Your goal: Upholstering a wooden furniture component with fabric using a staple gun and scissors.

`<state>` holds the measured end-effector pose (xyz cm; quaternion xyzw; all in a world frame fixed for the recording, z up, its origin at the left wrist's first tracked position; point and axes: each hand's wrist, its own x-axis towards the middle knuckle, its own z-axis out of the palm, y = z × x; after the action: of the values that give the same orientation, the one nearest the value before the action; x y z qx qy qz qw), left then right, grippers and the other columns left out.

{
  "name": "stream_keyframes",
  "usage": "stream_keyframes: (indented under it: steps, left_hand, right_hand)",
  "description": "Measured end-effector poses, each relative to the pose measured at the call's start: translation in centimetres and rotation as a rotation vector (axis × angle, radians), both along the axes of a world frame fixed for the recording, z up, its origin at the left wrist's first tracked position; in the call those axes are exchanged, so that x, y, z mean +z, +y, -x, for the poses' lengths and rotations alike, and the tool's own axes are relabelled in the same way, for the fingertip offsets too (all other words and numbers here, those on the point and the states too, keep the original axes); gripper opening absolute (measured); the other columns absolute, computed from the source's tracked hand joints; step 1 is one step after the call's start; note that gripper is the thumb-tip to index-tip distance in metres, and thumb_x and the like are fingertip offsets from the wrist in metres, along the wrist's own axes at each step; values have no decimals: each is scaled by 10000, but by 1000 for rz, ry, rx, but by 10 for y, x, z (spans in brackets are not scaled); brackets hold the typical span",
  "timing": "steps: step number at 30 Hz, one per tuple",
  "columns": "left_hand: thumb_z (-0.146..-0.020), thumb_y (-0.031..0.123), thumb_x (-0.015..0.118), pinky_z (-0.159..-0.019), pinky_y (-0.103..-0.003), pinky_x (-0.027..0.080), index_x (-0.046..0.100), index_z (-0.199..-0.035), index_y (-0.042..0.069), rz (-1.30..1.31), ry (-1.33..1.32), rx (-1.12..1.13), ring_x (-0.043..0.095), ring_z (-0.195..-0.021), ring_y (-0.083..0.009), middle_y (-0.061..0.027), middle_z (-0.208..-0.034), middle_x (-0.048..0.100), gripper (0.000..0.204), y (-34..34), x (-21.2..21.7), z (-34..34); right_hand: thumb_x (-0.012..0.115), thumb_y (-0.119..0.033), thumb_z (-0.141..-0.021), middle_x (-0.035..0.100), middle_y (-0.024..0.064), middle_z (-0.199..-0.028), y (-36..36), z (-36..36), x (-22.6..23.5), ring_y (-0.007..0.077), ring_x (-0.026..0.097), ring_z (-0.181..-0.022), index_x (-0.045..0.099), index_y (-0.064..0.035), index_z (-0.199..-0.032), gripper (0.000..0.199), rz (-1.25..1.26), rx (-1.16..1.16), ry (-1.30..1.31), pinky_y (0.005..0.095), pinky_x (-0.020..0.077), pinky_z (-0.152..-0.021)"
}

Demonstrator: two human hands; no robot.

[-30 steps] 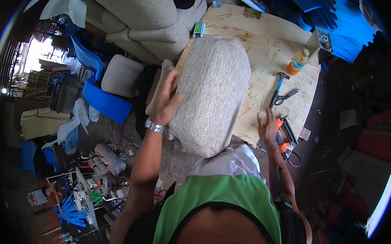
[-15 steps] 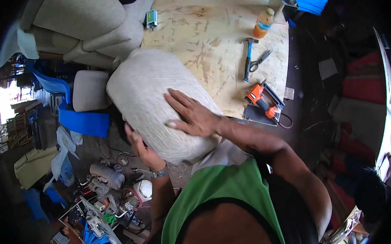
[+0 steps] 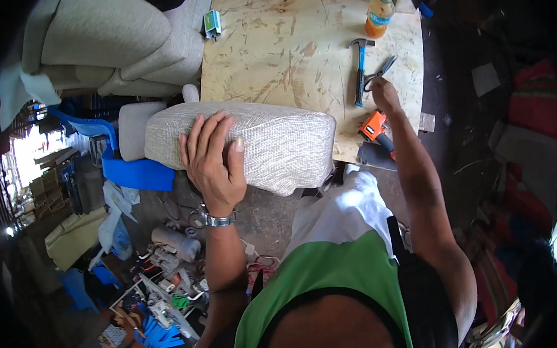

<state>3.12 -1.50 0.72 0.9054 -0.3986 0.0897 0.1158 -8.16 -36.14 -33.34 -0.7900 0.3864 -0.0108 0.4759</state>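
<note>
Here, grey cushion (image 3: 274,142) under left hand (image 3: 213,161) fingers (image 3: 221,130), right hand (image 3: 383,91) at scissors (image 3: 379,71)

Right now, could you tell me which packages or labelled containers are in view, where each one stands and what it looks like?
Bottle: upright at the far edge of the plywood table, orange drink, yellow cap, blue label band.
Small box: at the table's far left edge beside the grey sofa, rectangular, teal and white.
No signs or screens show.
</note>
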Motion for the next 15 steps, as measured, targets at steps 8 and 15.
stream_keyframes:
  steps: [8, 15]
  left_hand:
    - [-925, 353, 446, -1114, -526, 231, 635, -1187, -13, 53, 38, -57, 492, -1269, -401, -164, -1263, 627, 488, -10, -21, -8]
    - [-959, 406, 334, -1106, -545, 264, 629, -1152, -54, 27, 8, -19, 497, -1246, -430, -203, -1226, 631, 579, -3, -31, -6]
  right_hand:
    - [475, -216, -873, 676, 256, -904, -23, 21, -158, 434, 648, -902, 676, -41, -931, 272, 8, -134, 73, 489, 513, -800]
    - [498, -289, -878, 664, 245, -1094, -25, -46, -105, 434, 631, -1046, 692, -21, -1062, 378, 114, -169, 406, 479, 503, -923]
